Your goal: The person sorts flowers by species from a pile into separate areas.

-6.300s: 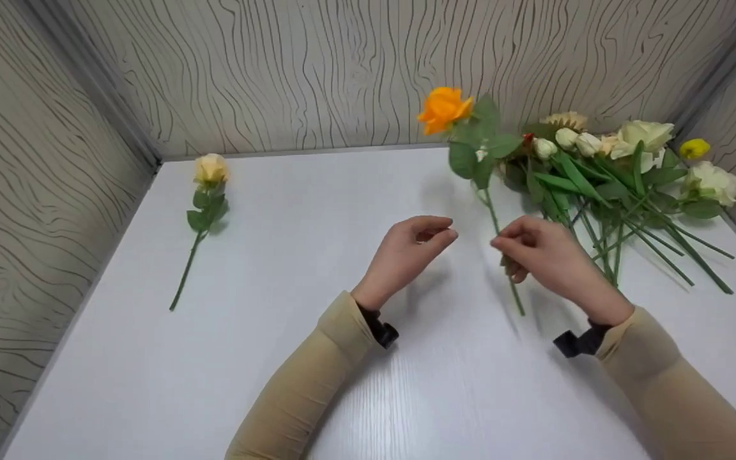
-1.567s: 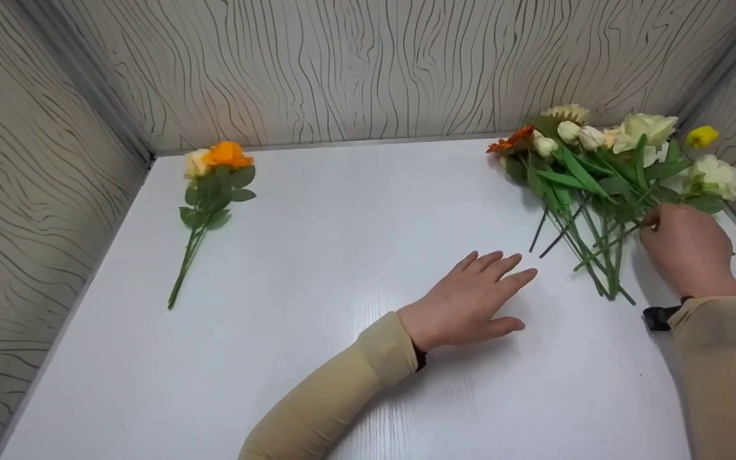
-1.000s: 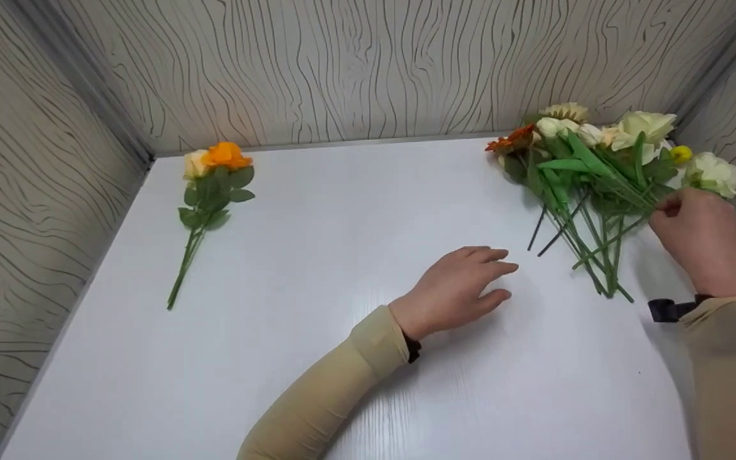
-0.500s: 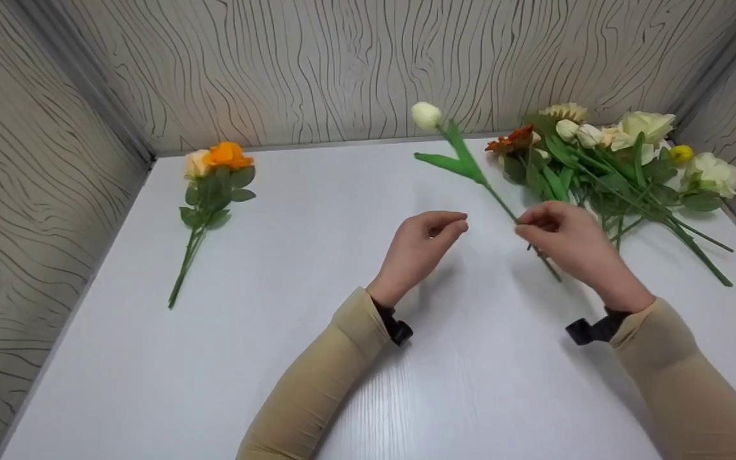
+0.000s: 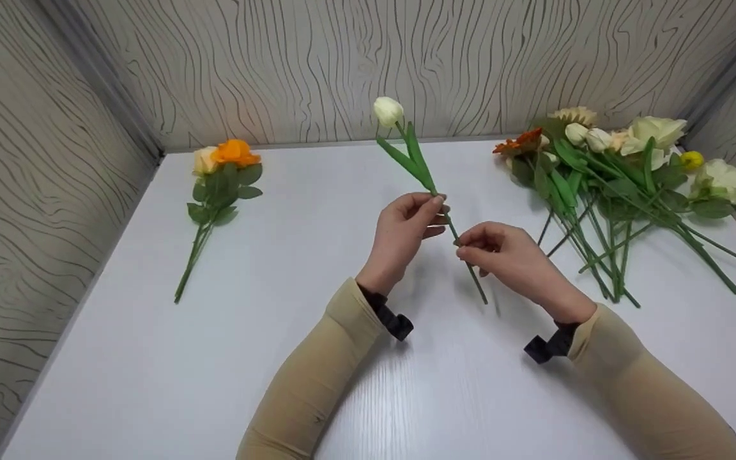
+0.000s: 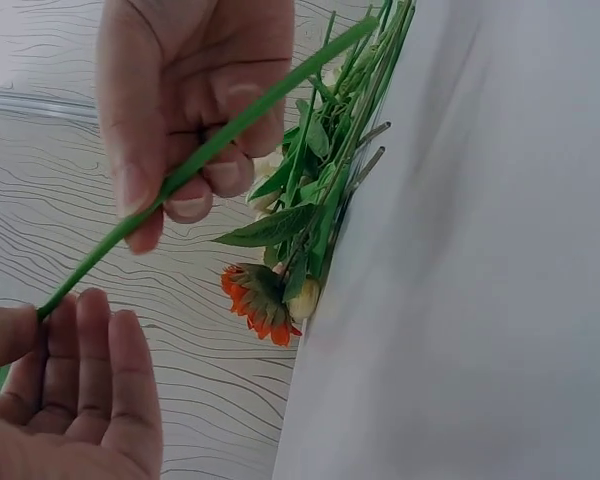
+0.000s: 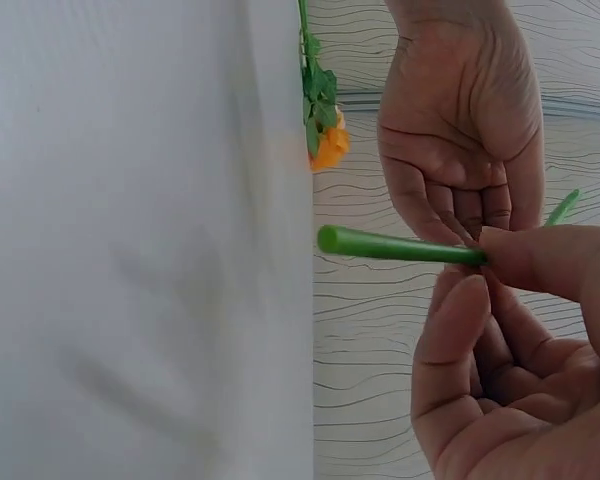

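Note:
A white tulip [image 5: 388, 112] with long green leaves is held up over the middle of the table, its head tilted to the left. My left hand [image 5: 400, 239] pinches the stem just below the leaves between thumb and fingers. Lower down, my right hand [image 5: 512, 262] pinches the same stem [image 7: 400, 246], whose cut end sticks out below. In the left wrist view the green stem [image 6: 215, 140] runs between both hands, clear of the white tabletop.
An orange rose [image 5: 235, 153] and a cream rose [image 5: 204, 161] lie together at the back left of the white table [image 5: 317, 255]. At the back right is a pile of flowers, with a rust-orange flower [image 5: 518, 142], a large white rose [image 5: 655, 134] and a yellow bud [image 5: 692, 160].
The orange rose went to the left beside the cream one. My right hand then drew the white tulip from the pile and moved it left; my left hand has taken hold of its stem.

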Available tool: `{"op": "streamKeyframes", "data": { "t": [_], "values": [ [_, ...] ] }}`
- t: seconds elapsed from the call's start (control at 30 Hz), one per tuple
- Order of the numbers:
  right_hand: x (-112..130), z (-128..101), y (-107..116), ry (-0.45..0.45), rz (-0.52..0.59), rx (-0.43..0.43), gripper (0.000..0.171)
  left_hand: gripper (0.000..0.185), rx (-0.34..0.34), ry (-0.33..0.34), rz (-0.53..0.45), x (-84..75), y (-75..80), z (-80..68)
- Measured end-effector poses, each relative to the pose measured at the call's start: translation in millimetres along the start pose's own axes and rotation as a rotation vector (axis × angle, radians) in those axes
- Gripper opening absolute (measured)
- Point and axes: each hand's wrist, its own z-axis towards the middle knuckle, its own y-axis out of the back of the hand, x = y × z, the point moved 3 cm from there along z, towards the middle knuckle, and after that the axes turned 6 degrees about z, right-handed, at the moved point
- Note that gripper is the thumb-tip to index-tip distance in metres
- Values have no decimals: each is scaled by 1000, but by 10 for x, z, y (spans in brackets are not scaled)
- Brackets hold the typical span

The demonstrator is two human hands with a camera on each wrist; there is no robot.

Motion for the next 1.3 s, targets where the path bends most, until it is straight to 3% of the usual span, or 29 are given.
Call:
{"op": "streamKeyframes", "data": {
  "t": [0.2,0.37,0.53,0.67,0.77,0.87,1.1,1.23,1.3],
  "values": [
    [-57,15,-78,-38,113,97,35,21,-47,-13,-74,-46,79,15],
    [-71,17,-99,-44,141,67,36,22,-49,0,-116,-22,61,6],
    [-63,7,-92,-32,147,40,33,20,-32,12,-78,16,20,2],
    [-53,8,-94,-22,138,58,38,16,-22,23,-17,1,103,20],
    [-45,6,-58,-7,137,43,39,16,-12,48,73,-51,298,77],
    [-31,2,-6,9,149,19,38,18,-28,99,217,-114,632,177],
    [-24,27,20,13,147,23,38,20,-123,339,628,-88,1558,323],
    [-54,42,8,4,152,36,40,20,-171,469,750,24,1812,320],
    [-57,44,3,3,152,39,40,21,-169,493,792,68,1870,321]
  ]
}}
